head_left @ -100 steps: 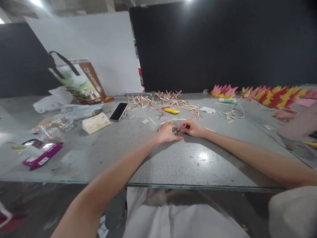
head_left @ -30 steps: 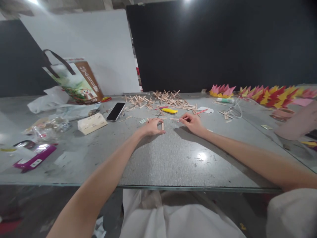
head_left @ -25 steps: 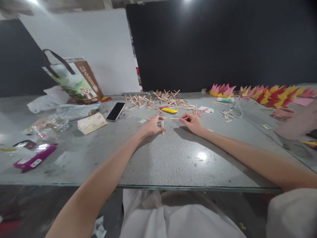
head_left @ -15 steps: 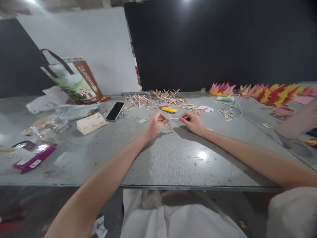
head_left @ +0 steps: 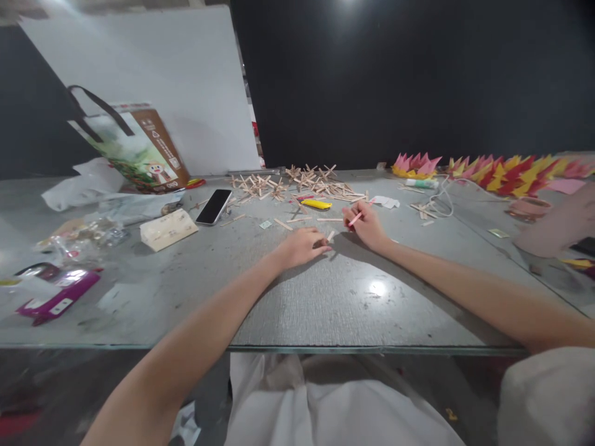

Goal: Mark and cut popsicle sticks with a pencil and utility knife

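Note:
My left hand (head_left: 304,246) rests low over the table, fingers curled and thumb stretched forward. A short, pale wooden stick (head_left: 331,236) shows at its fingertips, its near end hidden by the fingers. To its right, my right hand (head_left: 368,228) is closed around a slim pink pen (head_left: 356,218), slanted down to the left. Just beyond the hands lie loose wooden sticks (head_left: 329,219) and a yellow box cutter (head_left: 316,204). Behind these is a pile of sticks joined into crossed shapes (head_left: 312,179).
On the left are a phone (head_left: 214,207), a cream-coloured block (head_left: 168,230), a shopping bag (head_left: 139,145) and a purple packet (head_left: 60,300). Folded paper petals (head_left: 511,173), a glue tube (head_left: 422,183) and a white cable (head_left: 449,201) lie right. The table edge (head_left: 372,350) runs in front.
My left hand has come down and slightly toward me, no longer raised with a stick in a pinch. My right hand has shifted right, and the pink pen now shows across its fingers.

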A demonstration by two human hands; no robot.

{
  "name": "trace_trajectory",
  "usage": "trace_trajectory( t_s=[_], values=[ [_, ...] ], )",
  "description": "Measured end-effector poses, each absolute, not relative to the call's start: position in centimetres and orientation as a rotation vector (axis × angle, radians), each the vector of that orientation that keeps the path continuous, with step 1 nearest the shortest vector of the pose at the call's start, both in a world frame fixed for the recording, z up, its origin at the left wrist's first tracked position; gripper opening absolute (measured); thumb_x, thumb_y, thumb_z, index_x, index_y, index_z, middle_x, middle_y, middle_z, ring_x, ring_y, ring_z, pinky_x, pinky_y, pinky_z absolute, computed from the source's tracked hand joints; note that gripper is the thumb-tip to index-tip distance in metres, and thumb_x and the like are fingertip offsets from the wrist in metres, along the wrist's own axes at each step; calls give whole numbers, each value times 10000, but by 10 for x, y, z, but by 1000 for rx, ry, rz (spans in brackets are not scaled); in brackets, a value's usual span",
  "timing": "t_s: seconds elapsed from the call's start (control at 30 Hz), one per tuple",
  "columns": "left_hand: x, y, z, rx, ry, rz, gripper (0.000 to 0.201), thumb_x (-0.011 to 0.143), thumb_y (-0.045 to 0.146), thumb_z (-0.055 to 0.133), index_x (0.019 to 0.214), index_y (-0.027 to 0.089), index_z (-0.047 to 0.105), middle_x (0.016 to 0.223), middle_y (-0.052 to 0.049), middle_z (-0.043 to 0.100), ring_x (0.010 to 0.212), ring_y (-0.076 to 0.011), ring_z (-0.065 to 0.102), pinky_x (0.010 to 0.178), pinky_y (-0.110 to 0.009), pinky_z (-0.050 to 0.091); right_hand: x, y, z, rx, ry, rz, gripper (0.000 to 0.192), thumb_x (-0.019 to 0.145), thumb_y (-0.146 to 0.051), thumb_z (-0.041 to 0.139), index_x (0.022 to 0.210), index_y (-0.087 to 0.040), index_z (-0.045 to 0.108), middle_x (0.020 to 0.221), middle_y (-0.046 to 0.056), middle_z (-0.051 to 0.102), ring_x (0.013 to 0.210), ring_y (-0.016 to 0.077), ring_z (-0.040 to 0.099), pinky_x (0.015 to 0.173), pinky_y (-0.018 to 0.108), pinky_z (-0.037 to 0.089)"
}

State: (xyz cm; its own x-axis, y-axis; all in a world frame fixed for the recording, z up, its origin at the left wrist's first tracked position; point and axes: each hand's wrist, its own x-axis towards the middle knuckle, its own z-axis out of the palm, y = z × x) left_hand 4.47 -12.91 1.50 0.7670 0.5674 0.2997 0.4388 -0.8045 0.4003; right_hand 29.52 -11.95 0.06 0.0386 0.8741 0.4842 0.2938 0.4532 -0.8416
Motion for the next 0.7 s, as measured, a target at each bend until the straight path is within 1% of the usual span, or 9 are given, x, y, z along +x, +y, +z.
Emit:
trace_trajectory(
  t_s=[0.1, 0.17, 0.23, 0.3, 0.37, 0.43, 0.53, 0.63, 0.7],
  values=[
    [44, -128, 15, 2552, 849, 746, 228, 1044, 432, 614, 1090, 244, 734, 1135, -73, 757, 1137, -274, 693, 1063, -423, 528, 295, -123, 3, -1006, -1468, 792, 591, 981, -840, 453, 811, -275, 423, 576, -8, 604, 440, 153, 489, 448, 301, 372],
    [43, -127, 14, 2520, 882, 762, 258, 1030, 427, 629, 1182, 243, 726, 1214, -83, 745, 1212, -285, 675, 1111, -438, 511, 295, -125, 4, -976, -1439, 865, 634, 964, -888, 403, 887, -267, 506, 595, -3, 629, 429, 152, 500, 434, 296, 384],
    [42, -125, 13, 2537, 851, 681, 334, 1027, 442, 632, 1284, 245, 714, 1318, -94, 720, 1292, -290, 648, 1161, -449, 486, 295, -125, 5, -973, -1424, 883, 683, 952, -902, 404, 1023, -251, 595, 685, 18, 687, 457, 148, 536, 445, 290, 421],
    [42, -124, 13, 2566, 800, 581, 352, 1037, 445, 615, 1318, 260, 717, 1413, -83, 692, 1367, -280, 611, 1211, -447, 452, 296, -125, 5, -980, -1423, 866, 707, 953, -887, 434, 1159, -240, 632, 839, 55, 752, 502, 146, 583, 452, 285, 450],
    [43, -123, 12, 2584, 780, 531, 301, 1039, 430, 609, 1250, 269, 750, 1447, -60, 692, 1417, -267, 577, 1241, -444, 427, 296, -124, 5, -982, -1423, 841, 698, 955, -856, 483, 1260, -245, 626, 997, 87, 787, 548, 149, 625, 453, 280, 471],
    [43, -123, 13, 2600, 774, 531, 238, 1027, 410, 624, 1134, 261, 776, 1425, -55, 714, 1427, -269, 565, 1241, -454, 430, 295, -124, 4, -977, -1421, 822, 688, 937, -825, 562, 1304, -247, 616, 1070, 100, 800, 561, 146, 639, 454, 274, 483],
    [43, -121, 13, 2642, 754, 556, 211, 1018, 400, 636, 1030, 237, 769, 1412, -90, 721, 1409, -289, 578, 1218, -479, 448, 295, -123, 3, -989, -1449, 818, 664, 915, -791, 638, 1242, -214, 658, 976, 100, 818, 528, 141, 632, 456, 270, 484],
    [40, -117, 11, 2678, 751, 589, 210, 1003, 421, 661, 986, 231, 748, 1454, -104, 694, 1452, -309, 550, 1245, -504, 412, 294, -126, 5, -1014, -1513, 809, 633, 944, -792, 593, 1076, -188, 729, 822, 93, 804, 485, 147, 612, 452, 285, 483],
    [38, -114, 10, 2671, 767, 593, 213, 984, 438, 678, 969, 234, 738, 1423, -105, 710, 1450, -327, 552, 1242, -524, 412, 294, -128, 8, -1025, -1542, 784, 620, 934, -795, 607, 972, -193, 749, 794, 89, 794, 475, 149, 602, 446, 294, 480]
  ],
)
